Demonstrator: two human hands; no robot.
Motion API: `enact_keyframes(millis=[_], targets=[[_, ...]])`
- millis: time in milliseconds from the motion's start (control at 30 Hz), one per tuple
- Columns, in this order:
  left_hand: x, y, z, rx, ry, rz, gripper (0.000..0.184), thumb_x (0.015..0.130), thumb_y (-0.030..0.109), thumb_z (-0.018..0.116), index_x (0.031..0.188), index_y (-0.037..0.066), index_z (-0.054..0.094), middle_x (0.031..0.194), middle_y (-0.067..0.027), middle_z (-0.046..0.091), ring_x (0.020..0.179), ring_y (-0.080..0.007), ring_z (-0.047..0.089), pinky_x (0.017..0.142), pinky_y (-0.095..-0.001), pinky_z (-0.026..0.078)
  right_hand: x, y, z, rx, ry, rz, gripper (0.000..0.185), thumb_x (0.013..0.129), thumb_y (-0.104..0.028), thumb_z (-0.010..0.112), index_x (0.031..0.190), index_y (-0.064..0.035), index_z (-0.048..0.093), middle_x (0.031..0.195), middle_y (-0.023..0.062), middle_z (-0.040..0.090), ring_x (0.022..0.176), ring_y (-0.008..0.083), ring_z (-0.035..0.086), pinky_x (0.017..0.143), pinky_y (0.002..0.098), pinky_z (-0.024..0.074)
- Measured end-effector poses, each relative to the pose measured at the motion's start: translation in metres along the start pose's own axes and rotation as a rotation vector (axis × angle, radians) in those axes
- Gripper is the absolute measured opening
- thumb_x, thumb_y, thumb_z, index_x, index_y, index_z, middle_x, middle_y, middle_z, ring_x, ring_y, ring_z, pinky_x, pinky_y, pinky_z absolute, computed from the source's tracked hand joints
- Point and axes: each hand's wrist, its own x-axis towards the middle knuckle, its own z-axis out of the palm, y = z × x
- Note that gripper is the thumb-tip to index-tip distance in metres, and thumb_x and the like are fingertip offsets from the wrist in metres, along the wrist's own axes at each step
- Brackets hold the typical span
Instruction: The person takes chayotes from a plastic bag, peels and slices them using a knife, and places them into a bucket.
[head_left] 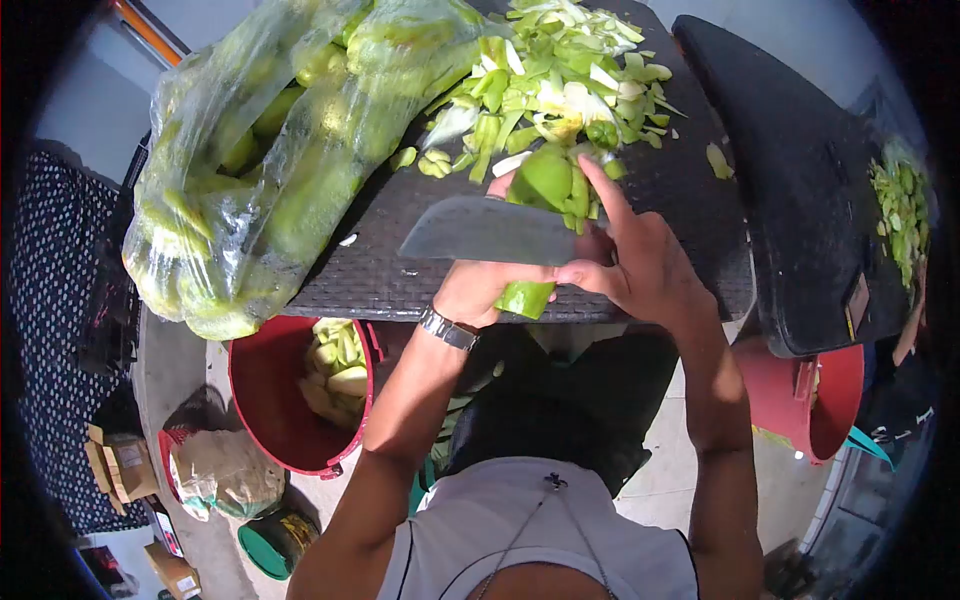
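My left hand [478, 288], with a metal watch at its wrist, is wrapped round a green vegetable [545, 180], whose lower end shows below the palm. Across the vegetable lies the wide grey blade of a knife [485, 230], pointing left. My right hand [635, 260] grips the knife at the blade's right end, with the handle hidden, and its index finger stretches up along the vegetable's right side. Just beyond both hands, a heap of green and white peelings [560, 90] covers part of the dark woven table [390, 285].
A clear plastic bag [270, 170] of green vegetables fills the table's left side. Below it stands a red bucket [300, 400] with pale peeled pieces. Another red bucket [838, 400] is at right, near a black board [790, 170]. A sack [228, 470] sits lower left.
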Motion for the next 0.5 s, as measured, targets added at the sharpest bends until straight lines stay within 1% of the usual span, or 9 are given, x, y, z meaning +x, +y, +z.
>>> enact_keyframes(millis=[67,100,167,267,300,333,400,433,500], targets=[[-0.004,0.009,0.007,0.054,0.012,-0.104,0.096,0.067,-0.005,0.082,0.151,0.011,0.038,0.114,-0.0077,0.063,0.103,-0.0209,0.065,0.084,-0.0377,0.058,0.003,0.016,-0.001,-0.012,-0.009,-0.024,0.095,0.086,-0.052,0.079,0.149,0.0054,0.036,0.075,0.0162,0.067,0.066,0.0394,0.069,0.063,0.0468,0.0538],[-0.006,0.011,0.008,0.081,0.018,-0.155,0.095,0.067,-0.005,0.082,0.151,0.011,0.038,0.113,-0.0078,0.063,0.1,-0.0211,0.066,0.081,-0.0372,0.059,0.002,0.023,0.0,-0.026,0.009,-0.049,0.093,0.087,-0.051,0.079,0.148,0.0043,0.038,0.076,0.016,0.067,0.067,0.0386,0.069,0.063,0.0467,0.0536],[-0.008,0.01,0.005,0.072,0.018,-0.178,0.098,0.067,-0.006,0.081,0.152,0.009,0.034,0.113,-0.0093,0.063,0.093,-0.0221,0.068,0.073,-0.0368,0.059,0.004,0.034,0.002,-0.057,0.035,-0.114,0.087,0.087,-0.05,0.078,0.146,0.002,0.041,0.078,0.0156,0.068,0.067,0.037,0.068,0.062,0.0464,0.053],[-0.013,0.012,0.004,0.017,0.037,-0.166,0.102,0.068,-0.008,0.08,0.153,0.009,0.028,0.111,-0.0115,0.063,0.084,-0.0231,0.069,0.063,-0.0366,0.059,0.014,0.036,-0.001,-0.07,0.04,-0.024,0.077,0.09,-0.046,0.077,0.146,-0.0035,0.045,0.079,0.0162,0.068,0.069,0.0379,0.068,0.066,0.0457,0.054],[-0.014,0.015,0.004,-0.002,0.044,-0.157,0.103,0.068,-0.008,0.08,0.154,0.009,0.026,0.11,-0.0122,0.063,0.081,-0.0234,0.069,0.06,-0.0366,0.058,0.021,0.046,-0.002,-0.205,0.079,-0.123,0.075,0.091,-0.045,0.076,0.146,-0.0044,0.046,0.081,0.0178,0.068,0.073,0.0391,0.068,0.068,0.046,0.0546],[-0.014,0.015,0.004,0.029,0.102,-0.141,0.107,0.069,-0.009,0.079,0.156,0.012,0.021,0.109,-0.0137,0.063,0.08,-0.0229,0.069,0.061,-0.0376,0.059,0.03,0.049,-0.004,-0.339,0.106,-0.217,0.073,0.091,-0.045,0.075,0.146,-0.0054,0.046,0.082,0.0194,0.069,0.077,0.0402,0.069,0.071,0.0464,0.0551],[-0.006,0.014,-0.007,-0.024,0.065,-0.163,0.11,0.068,-0.01,0.079,0.159,0.015,0.021,0.112,-0.0142,0.062,0.078,-0.0231,0.069,0.061,-0.0377,0.059,0.038,0.03,-0.012,-0.079,-0.038,0.122,0.069,0.092,-0.043,0.074,0.144,-0.005,0.049,0.101,0.0272,0.069,0.092,0.0445,0.07,0.08,0.0467,0.0562],[-0.002,0.016,-0.011,-0.038,0.063,-0.184,0.112,0.067,-0.01,0.079,0.16,0.016,0.021,0.113,-0.0142,0.062,0.078,-0.0234,0.069,0.061,-0.0378,0.059,0.04,0.029,-0.008,-0.066,0.0,0.038,0.068,0.093,-0.044,0.073,0.143,-0.0044,0.05,0.104,0.0286,0.069,0.095,0.0448,0.07,0.082,0.0471,0.0558],[-0.005,0.016,-0.008,-0.042,0.063,-0.134,0.111,0.066,-0.01,0.079,0.159,0.015,0.025,0.114,-0.0137,0.062,0.079,-0.0238,0.069,0.061,-0.0379,0.059,0.042,0.032,0.004,-0.032,0.056,-0.121,0.067,0.093,-0.045,0.072,0.141,-0.0031,0.052,0.11,0.0313,0.068,0.099,0.0456,0.069,0.085,0.0479,0.0551]])
